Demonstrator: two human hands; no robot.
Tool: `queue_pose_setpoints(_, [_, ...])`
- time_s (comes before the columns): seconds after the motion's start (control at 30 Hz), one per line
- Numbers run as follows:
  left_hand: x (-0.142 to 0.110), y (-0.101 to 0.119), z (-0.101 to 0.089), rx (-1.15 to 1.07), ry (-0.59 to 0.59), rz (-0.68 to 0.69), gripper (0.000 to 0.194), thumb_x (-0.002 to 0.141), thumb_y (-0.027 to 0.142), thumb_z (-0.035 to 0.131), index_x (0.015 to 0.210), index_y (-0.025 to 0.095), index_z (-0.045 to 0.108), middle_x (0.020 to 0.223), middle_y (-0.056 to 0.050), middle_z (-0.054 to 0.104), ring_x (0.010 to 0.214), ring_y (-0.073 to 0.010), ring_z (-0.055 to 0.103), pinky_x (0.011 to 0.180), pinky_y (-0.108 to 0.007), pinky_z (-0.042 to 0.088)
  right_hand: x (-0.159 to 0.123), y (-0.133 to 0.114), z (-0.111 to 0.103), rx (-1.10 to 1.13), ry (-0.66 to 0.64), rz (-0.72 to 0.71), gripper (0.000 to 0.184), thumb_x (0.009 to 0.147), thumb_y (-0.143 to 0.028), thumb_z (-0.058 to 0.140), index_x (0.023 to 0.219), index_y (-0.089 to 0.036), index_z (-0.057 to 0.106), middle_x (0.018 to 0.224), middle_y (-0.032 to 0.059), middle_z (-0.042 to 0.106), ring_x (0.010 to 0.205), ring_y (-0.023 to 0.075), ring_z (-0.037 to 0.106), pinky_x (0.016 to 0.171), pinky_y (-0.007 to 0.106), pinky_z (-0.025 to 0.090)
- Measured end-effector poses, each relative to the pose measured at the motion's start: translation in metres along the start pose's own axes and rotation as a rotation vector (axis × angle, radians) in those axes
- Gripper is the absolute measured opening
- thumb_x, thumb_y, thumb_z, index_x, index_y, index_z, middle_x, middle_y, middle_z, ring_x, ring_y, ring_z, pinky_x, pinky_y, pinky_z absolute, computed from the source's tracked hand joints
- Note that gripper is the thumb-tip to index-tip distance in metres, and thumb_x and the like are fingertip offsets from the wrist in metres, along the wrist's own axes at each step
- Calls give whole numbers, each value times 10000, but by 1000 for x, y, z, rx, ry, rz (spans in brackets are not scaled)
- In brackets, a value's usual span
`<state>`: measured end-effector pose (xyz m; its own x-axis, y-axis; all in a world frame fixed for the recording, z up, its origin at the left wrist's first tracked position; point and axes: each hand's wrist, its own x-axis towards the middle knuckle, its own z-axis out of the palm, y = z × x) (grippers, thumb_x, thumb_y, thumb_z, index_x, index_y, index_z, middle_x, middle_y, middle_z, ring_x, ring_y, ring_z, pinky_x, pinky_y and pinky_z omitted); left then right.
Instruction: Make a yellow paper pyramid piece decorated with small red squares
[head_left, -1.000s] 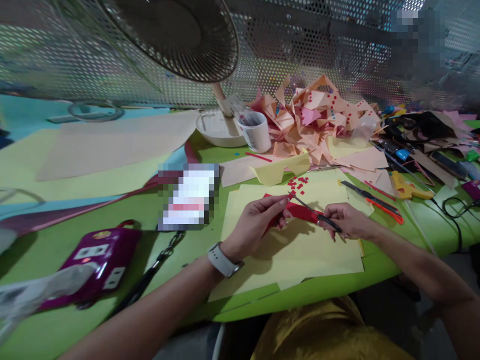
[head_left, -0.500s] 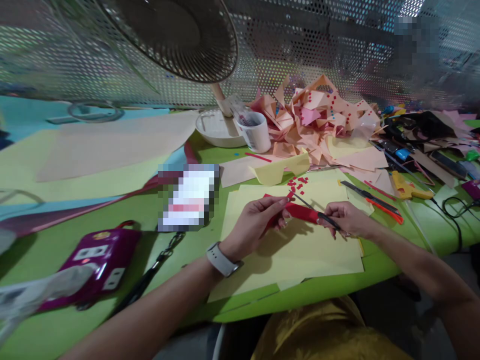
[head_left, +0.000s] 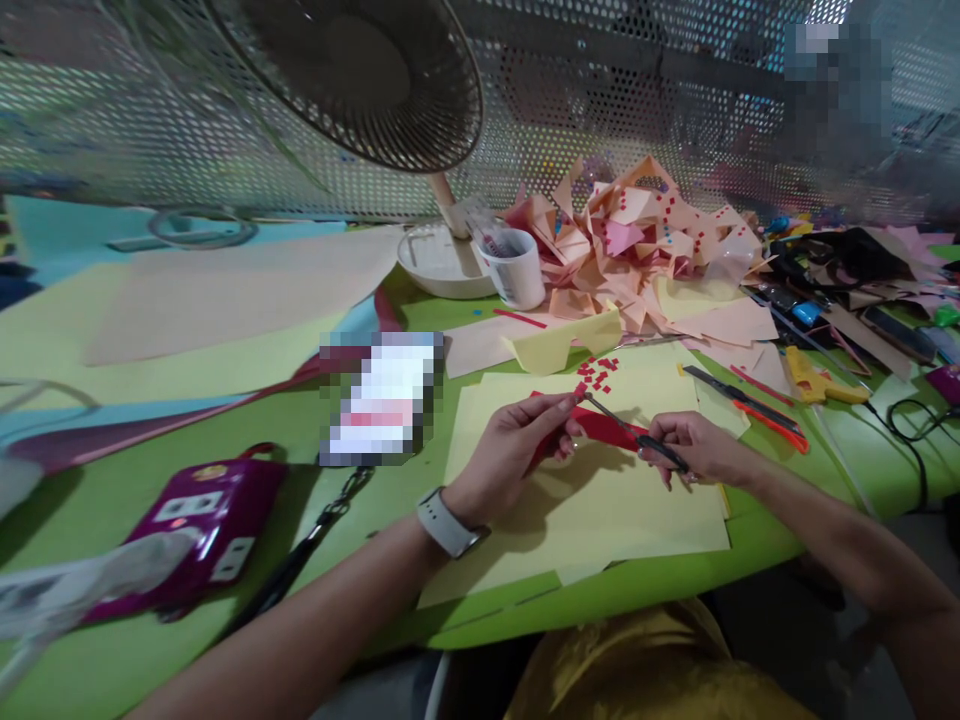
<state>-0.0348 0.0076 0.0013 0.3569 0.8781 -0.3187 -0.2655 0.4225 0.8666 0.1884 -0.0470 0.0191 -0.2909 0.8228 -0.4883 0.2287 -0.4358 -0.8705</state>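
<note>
My left hand [head_left: 536, 435] pinches a strip of red paper [head_left: 609, 428] above pale yellow sheets [head_left: 630, 515]. In my right hand [head_left: 686, 445] is a pair of scissors [head_left: 651, 444], with fingers closed round the handles. The blades point left and reach the strip's end at my left fingertips. Just beyond them, several small red paper squares [head_left: 600, 372] lie scattered on the yellow sheet. Part of the red strip is hidden behind my left fingers.
Right of the sheets lie a box cutter [head_left: 746, 405] and a yellow glue gun [head_left: 821, 378]. Behind are a white cup [head_left: 517, 270], a fan [head_left: 450, 265] and heaped peach paper [head_left: 645, 240]. On the left are a phone [head_left: 382, 395] and a purple power strip [head_left: 202, 525].
The scissor blades have moved against the strip's end by my left fingertips, and my right hand has shifted slightly. The camera view has moved a little.
</note>
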Motion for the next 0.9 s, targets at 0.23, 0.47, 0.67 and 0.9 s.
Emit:
queue_pose_setpoints(0.23, [1,-1,0,-10,-22,-23,428,557,410,912,845,131,763,578,-1,685,455,-71,555,440,-175,442,4,5,1,5,11,-28,467,632,-544,806,727,-183,526,562,-49,583,465,73,543,372,164,342])
queue_pose_setpoints(0.47, [1,-2,-1,-17,-40,-15,405,571,400,912,835,131,765,579,-1,687,452,-65,558,438,-163,441,4,3,2,60,18,-29,487,580,-516,846,680,-181,508,545,-66,564,456,60,538,385,159,357])
queue_pose_setpoints(0.67, [1,-1,0,-6,-36,-15,413,566,419,910,829,137,761,583,5,683,451,-65,559,435,-165,428,6,6,0,33,30,-15,493,603,-554,824,703,-178,519,502,-64,581,352,32,416,323,159,280])
queue_pose_setpoints(0.9, [0,1,0,25,-22,-26,404,570,426,901,813,139,752,597,1,680,469,-72,552,450,-182,429,4,5,-1,22,54,-10,489,616,-564,810,718,-176,530,475,-57,597,309,22,351,301,160,264])
